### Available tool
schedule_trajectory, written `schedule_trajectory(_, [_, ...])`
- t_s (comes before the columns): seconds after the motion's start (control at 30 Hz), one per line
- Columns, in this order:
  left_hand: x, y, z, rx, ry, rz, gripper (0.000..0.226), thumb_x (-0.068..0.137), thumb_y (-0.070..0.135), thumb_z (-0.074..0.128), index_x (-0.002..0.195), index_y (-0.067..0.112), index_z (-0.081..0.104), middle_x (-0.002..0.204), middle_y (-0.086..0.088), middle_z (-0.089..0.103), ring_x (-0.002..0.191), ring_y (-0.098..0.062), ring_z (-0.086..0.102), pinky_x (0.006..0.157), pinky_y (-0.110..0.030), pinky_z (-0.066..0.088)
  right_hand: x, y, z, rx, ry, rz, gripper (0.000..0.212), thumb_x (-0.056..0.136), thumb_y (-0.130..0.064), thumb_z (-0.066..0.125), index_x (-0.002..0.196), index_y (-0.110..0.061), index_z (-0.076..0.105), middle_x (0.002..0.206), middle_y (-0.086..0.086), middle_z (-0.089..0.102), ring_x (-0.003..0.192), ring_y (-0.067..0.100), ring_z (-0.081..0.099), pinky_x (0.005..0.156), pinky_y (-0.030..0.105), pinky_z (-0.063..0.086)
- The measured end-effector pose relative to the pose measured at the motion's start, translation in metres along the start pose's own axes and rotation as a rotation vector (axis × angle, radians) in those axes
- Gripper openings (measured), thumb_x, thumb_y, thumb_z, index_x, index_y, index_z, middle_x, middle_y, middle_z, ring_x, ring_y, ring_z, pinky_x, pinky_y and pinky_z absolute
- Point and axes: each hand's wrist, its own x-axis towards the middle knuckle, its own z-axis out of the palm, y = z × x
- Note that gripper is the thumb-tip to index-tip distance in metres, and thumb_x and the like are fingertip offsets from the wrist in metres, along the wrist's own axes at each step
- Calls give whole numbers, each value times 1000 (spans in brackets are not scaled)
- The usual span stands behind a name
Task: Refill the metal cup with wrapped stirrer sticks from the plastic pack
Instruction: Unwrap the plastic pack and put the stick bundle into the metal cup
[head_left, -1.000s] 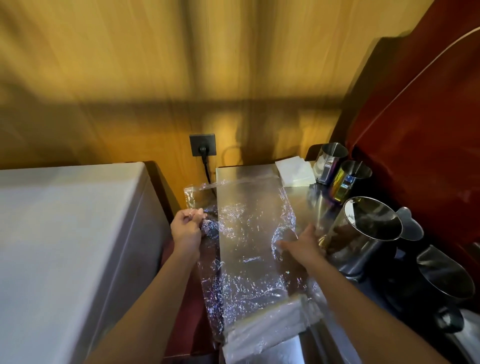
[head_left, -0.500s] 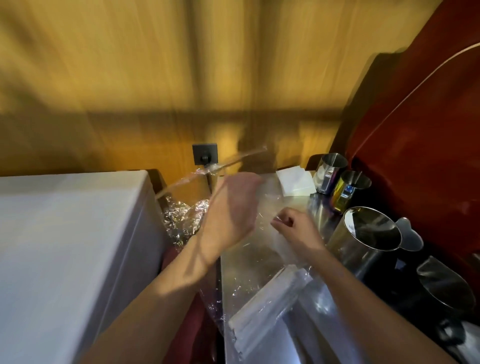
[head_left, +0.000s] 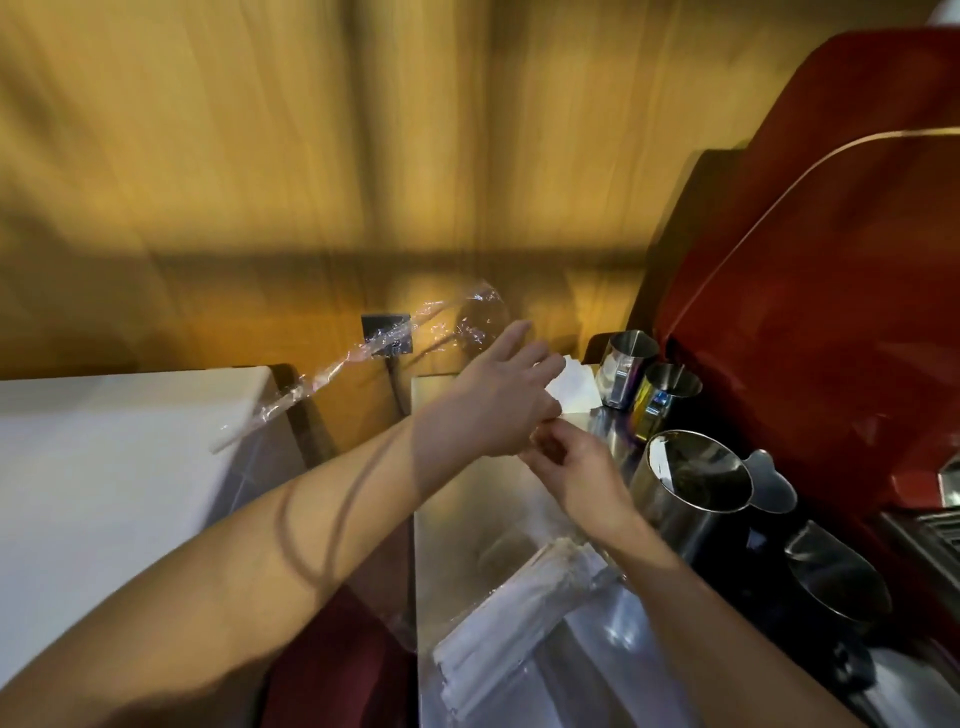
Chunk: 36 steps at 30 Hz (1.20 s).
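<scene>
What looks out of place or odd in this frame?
A strip of clear plastic wrap trails in mid-air from the left hand toward the white appliance, rather than lying on the counter. Wrapped stirrer sticks lie neatly bundled.

Both forearms are bare to the frame's edge at about 7 and 5 o'clock, with no sleeve, watch, ring or glove visible on either. The bare left hand (head_left: 501, 400) and bare right hand (head_left: 579, 475) are uncovered. Thin, curved looping shadows cross the left forearm's upper surface.
</scene>
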Motion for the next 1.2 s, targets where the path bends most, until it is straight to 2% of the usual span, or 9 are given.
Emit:
schedule_trajectory(0.1, [4,-6,-13,-116,-25,65,11,84,22,57,89,22,67,101,1,64,112,-21,51,113,-54,1,-4,5,-8,96,-12,-5,14,81,-20,68,85,-8,61,67,-2,59,64,9,55,62,22,44])
schedule_trajectory(0.2, [0,-17,-20,-235,-27,53,6,83,23,61,79,19,63,77,6,59,94,-15,60,113,-49,2,-9,8,-14,156,-68,47,14,77,-24,72,76,-17,60,60,-10,53,57,2,47,55,13,38])
schedule_trajectory(0.47, [-21,-57,-33,-426,50,-141,18,83,35,62,72,21,58,70,4,61,72,-16,56,110,-40,7,-28,30,-32,310,-169,206,14,76,1,69,68,-10,66,51,-10,63,51,1,55,52,13,44])
schedule_trajectory(0.6, [-27,-63,-39,-439,100,-224,22,82,38,62,70,21,58,73,2,65,65,-11,46,111,-39,12,-35,34,-32,339,-80,246,16,75,5,68,68,-10,67,58,-6,66,56,4,58,60,18,46])
schedule_trajectory(0.77, [-31,-72,-47,-501,133,-299,24,80,35,66,78,12,65,55,19,44,69,-10,45,108,-35,14,-42,30,-42,350,65,171,19,76,4,68,65,-11,68,52,-14,65,51,-5,55,54,8,41])
schedule_trajectory(0.9, [-42,-90,-47,-525,141,-308,20,80,33,66,78,14,68,68,9,60,76,-10,53,107,-36,13,-44,23,-56,196,187,23,26,75,-5,72,61,-26,64,56,-14,63,52,-3,52,55,8,39])
schedule_trajectory(1.07, [-51,-98,-18,-630,182,-397,9,82,29,65,83,20,68,103,-8,70,107,-23,58,98,-28,21,-35,14,-77,221,341,7,15,76,-18,73,68,-30,67,57,-14,63,52,-2,51,52,8,39])
schedule_trajectory(1.13, [-54,-100,7,-640,115,-472,11,85,22,63,93,17,68,115,-11,66,116,-25,52,93,-22,21,-30,12,-81,147,270,18,13,77,-19,71,70,-28,66,56,-18,63,53,-4,53,53,6,39])
schedule_trajectory(1.2, [-58,-94,24,-676,58,-514,25,90,24,54,105,9,67,119,-8,64,119,-23,49,100,-22,19,-28,11,-81,24,169,29,4,78,-20,71,75,-22,70,58,-16,63,58,-6,56,57,5,40])
